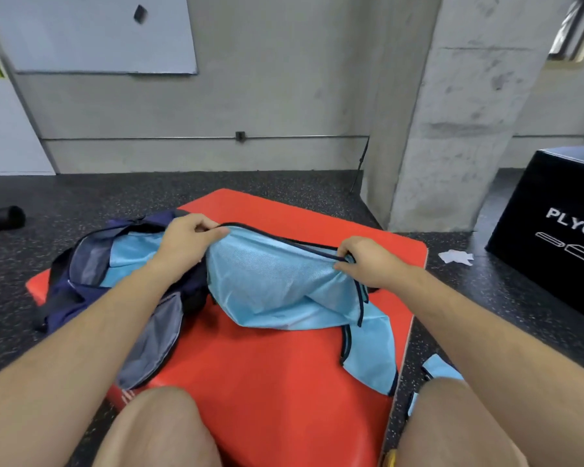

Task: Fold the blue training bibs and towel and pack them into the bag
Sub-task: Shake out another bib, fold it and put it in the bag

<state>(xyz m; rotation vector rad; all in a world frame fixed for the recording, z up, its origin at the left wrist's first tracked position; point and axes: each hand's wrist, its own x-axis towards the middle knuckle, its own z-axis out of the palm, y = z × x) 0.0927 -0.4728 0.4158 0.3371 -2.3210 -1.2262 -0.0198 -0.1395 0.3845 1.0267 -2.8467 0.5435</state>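
Left hand (189, 238) and right hand (368, 261) each pinch the dark top hem of the bib (277, 288). Bag (81, 281) gapes at 9 o'clock; bare mat (277, 372) at 6 o'clock.

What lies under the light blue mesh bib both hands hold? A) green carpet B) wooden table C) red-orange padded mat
C: the light blue mesh bib, pinched by the left hand and right hand, drapes onto the red-orange padded mat.
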